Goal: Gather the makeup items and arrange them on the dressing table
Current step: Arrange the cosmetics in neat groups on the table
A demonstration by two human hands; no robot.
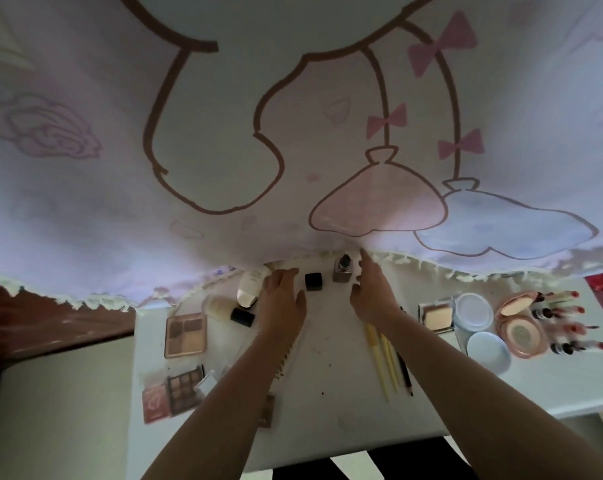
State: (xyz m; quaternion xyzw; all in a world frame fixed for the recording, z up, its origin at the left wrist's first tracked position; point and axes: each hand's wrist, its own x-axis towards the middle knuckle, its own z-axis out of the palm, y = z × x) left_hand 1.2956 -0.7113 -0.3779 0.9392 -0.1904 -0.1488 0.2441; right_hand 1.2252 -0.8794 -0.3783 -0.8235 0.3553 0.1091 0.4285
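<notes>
As I log this moment from the head view, the worktop [328,403] carries the makeup in three groups.

- Left: two eyeshadow palettes [185,334], a white tube [251,285], a cream bottle with a black cap [225,307].
- Back centre: a small black cube [314,281] and a square-based bottle [342,269], upright, right under the fringed hem of the printed cloth [293,133].
- Right: a square compact [435,318], round jars [473,310], a pink compact [518,336], a row of lipsticks [563,327]. Yellow brushes [383,379] lie near the middle.

Left hand [282,299] – released, fingers straight, just beside the cube, holding nothing. Right hand [373,292] – also released, fingers stretched up beside the square-based bottle. I cannot tell whether it touches the bottle.

Risks, as I judge them:

- The bottle stands tall on a small base, so a sideways nudge from the right hand could tip it onto the cube.
- The low hem could snag its cap.
- The right forearm passes over the brushes and could sweep them off line when drawn back.
- The lipsticks lie near the worktop's far right side and may roll.
</notes>
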